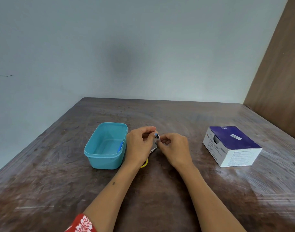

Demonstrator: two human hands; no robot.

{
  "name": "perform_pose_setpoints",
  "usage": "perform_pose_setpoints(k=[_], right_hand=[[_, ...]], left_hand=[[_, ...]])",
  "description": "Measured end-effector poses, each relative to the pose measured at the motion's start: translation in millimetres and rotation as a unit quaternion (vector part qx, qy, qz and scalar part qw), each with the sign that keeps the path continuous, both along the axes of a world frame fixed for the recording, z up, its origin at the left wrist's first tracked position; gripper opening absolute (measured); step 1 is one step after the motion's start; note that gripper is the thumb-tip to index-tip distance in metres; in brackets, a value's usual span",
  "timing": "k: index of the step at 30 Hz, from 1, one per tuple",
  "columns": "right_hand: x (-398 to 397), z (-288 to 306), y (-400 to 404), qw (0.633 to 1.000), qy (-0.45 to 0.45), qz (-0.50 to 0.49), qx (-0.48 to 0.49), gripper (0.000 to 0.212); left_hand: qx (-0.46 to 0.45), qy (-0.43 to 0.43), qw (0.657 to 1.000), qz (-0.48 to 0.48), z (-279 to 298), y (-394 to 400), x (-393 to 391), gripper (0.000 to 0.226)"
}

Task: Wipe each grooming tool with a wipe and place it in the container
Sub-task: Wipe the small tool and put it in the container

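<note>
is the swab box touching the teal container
Apart. The head view shows the alcohol swab box at the table's right and the teal container at its left, with both hands and a wide stretch of bare tabletop between them.

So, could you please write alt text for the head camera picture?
Both hands, left hand and right hand, pinch a small blue-tipped item above a wooden table. A teal container stands left, scissors beneath, an alcohol swab box right.
</note>
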State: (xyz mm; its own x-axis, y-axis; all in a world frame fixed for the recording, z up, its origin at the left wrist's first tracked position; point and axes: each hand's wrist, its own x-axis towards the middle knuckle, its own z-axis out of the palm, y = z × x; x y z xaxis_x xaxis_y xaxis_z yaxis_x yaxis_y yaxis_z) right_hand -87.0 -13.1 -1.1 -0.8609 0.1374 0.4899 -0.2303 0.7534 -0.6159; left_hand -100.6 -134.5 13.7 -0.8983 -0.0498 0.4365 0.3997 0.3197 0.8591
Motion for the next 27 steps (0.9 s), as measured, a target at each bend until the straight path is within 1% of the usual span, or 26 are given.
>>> perform_pose_setpoints(k=[3, 7, 12, 16, 21, 25, 27], right_hand=[[1.5, 2.1, -2.0, 1.000, 0.030, 0.002, -0.005, 0.007], [0.8, 0.8, -0.1, 1.000, -0.022, 0.004, 0.010, 0.007], [2.2, 2.7, -1.7, 0.999, 0.033, 0.010, 0.000, 0.010], [0.8, 1.1, -0.3, 1.000, -0.010, 0.009, 0.008, 0.008], [2.1, 3.4, -2.2, 0.999, 0.038, 0.010, -0.008, 0.009], [1.7, 1.5, 0.0, 1.000, -0.005, 0.011, 0.011, 0.007], [1.8, 1.4, -0.4, 1.000, 0.013, 0.011, 0.005, 0.007]], left_hand=[[-0.003, 0.003, 1.000, 0.001, 0.1, -0.3, 0.6, 0.019], [0.001, 0.001, 1.000, -0.002, -0.4, -0.4, 0.2, 0.019], [-0.001, 0.004, 1.000, 0.001, 0.5, -0.7, 0.6, 0.021], [0.003, 0.004, 1.000, 0.000, -0.2, -1.6, -0.1, 0.019], [0.000, 0.007, 1.000, 0.001, -0.4, -1.3, -0.2, 0.021], [-0.001, 0.007, 1.000, 0.002, -1.0, -1.1, -1.1, 0.020], [-0.007, 0.008, 1.000, 0.002, -1.1, -1.2, -0.6, 0.021]])
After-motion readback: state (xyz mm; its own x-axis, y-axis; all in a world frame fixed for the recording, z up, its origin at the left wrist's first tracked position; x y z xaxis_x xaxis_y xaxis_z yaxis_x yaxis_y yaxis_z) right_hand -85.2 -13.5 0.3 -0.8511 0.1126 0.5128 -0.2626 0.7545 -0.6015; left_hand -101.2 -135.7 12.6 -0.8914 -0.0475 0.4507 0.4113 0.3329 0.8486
